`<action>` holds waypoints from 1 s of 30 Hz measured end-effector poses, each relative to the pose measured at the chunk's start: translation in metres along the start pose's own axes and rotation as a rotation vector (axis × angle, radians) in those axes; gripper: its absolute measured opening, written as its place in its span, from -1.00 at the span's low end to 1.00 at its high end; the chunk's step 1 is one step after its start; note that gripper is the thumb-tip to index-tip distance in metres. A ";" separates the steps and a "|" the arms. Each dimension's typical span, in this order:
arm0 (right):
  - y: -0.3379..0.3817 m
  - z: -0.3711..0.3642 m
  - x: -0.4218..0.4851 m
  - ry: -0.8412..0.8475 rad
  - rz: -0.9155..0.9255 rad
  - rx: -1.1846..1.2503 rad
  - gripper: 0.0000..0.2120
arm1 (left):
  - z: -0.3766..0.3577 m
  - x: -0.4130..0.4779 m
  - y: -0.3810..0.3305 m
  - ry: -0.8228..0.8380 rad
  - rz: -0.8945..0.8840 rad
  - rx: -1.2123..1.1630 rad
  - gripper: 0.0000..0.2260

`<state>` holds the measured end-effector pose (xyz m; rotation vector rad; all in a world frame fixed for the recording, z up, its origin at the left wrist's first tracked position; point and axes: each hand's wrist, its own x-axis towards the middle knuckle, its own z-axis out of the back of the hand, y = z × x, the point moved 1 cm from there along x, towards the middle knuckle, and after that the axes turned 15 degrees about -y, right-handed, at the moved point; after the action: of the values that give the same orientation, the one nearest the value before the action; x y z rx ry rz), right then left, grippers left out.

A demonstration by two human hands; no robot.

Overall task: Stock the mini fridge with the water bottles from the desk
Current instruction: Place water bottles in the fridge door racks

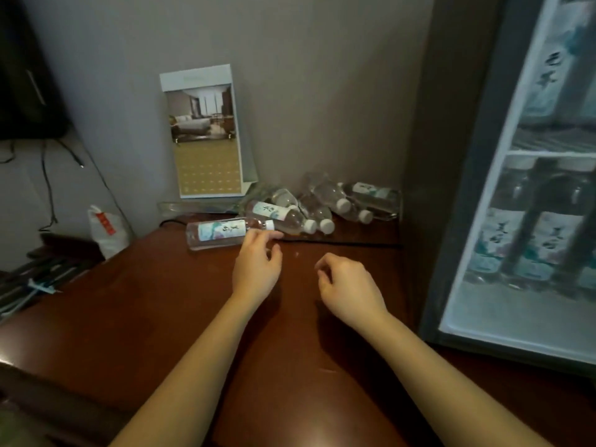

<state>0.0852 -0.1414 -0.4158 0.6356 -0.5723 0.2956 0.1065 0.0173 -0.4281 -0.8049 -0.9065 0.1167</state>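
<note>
- The clear plastic water bottle with a white-and-teal label (222,233) lies on its side on the dark red-brown wooden desk (180,321). Its long axis runs left to right, with the white cap pointing right.
- The left hand (256,262) is the nearer hand. Its loosely bent fingers reach the cap end and grasp nothing; contact cannot be confirmed.
- The right hand (346,285) hovers apart, fingers slackly curled and empty.
- The remaining clear bottles (322,204) lie heaped just behind.
- The glass-door mini fridge (480,195) stands to the right, already holding upright bottles.
</note>
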 end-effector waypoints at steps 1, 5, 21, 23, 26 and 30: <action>0.000 -0.008 0.012 0.036 -0.015 -0.017 -0.79 | 0.001 0.007 0.012 0.000 0.043 0.046 -0.81; 0.008 -0.052 0.057 0.138 -0.001 -0.076 -0.69 | 0.008 0.022 0.040 -0.052 0.183 0.186 -0.74; 0.033 -0.160 0.130 0.364 0.178 -0.219 -0.58 | 0.001 0.019 0.046 -0.024 0.090 0.323 -0.65; 0.030 -0.154 0.123 0.340 0.196 -0.216 -0.69 | 0.002 0.018 0.045 -0.015 0.107 0.335 -0.60; 0.029 -0.137 0.113 0.343 0.194 -0.189 -0.74 | 0.005 0.018 0.045 -0.036 0.130 0.390 -0.48; 0.036 -0.098 0.104 0.328 0.152 -0.169 -0.68 | 0.006 0.016 0.045 0.003 0.100 0.495 -0.30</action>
<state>0.1944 -0.0425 -0.4024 0.3699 -0.3256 0.4788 0.1227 0.0591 -0.4452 -0.3875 -0.7882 0.4113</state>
